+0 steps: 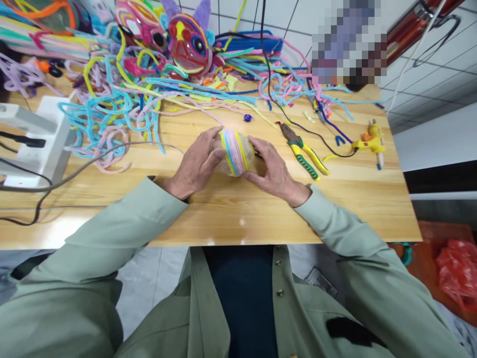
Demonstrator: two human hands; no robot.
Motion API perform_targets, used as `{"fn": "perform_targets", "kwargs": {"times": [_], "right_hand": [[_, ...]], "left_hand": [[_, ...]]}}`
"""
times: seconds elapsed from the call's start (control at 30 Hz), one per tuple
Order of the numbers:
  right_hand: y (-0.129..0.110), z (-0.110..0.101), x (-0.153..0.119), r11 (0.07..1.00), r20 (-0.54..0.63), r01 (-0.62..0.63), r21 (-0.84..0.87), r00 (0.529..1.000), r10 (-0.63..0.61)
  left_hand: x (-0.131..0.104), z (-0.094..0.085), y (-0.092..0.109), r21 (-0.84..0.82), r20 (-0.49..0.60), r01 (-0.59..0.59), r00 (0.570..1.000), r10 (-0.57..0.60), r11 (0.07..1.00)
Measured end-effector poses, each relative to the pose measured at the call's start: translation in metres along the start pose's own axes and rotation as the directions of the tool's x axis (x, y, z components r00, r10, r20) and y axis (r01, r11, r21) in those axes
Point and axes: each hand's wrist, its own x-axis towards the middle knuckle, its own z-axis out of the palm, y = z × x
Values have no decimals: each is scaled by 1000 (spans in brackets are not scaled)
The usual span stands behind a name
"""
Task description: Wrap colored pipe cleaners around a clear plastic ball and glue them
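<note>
Green sleeves fill my near view, leading to both hands. My left hand and right hand are clamped around a clear ball wrapped in pastel pipe cleaners, held just above the wooden table at its middle. Green-handled pliers lie just right; a yellow glue gun farther off; loose pipe cleaners sprawl behind.

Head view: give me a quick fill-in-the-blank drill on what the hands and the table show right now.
1. Both hands, left hand and right hand, hold a clear ball wrapped in ____ cleaners.
2. The pliers lie to the ____ of the right hand.
3. The yellow glue gun rests on the ____ table.

Missing words: pipe; right; wooden
</note>
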Motion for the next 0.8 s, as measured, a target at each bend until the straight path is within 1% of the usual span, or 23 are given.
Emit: {"fn": "perform_targets", "kwargs": {"times": [0.07,0.17,0.23,0.3,0.4,0.5,0.6,0.7,0.8], "right_hand": [[-2,-1,1,1000,-5,-20,-3,1000,20],[-6,-1,2,999,-27,-14,-39,1000,13],[-9,-1,3,997,-22,6,-75,1000,-8],[-11,-2,4,994,12,23,-105,1000,-22],[-13,-2,6,990,47,20,-136,999,-14],[-13,-2,6,988,39,19,-152,999,-13],[-13,0,6,983,8,47,-180,999,-46],[-14,4,4,972,-33,97,-212,994,-106],[-19,7,2,969,-24,82,-232,996,-90]], "left_hand": [[-1,3,-3,-23,-14,-36,999,36,999],[-2,5,-2,-25,-1,-62,998,62,998],[-1,6,0,-33,9,-48,999,48,998],[-1,5,3,-59,16,-25,1000,26,998],[0,4,8,-75,25,-24,999,26,997],[0,2,11,-74,40,-28,999,31,997],[0,1,14,-100,49,-6,999,11,995],[-1,4,15,-130,23,14,1000,-11,991],[-3,8,17,-141,-41,20,999,-27,990]]}}
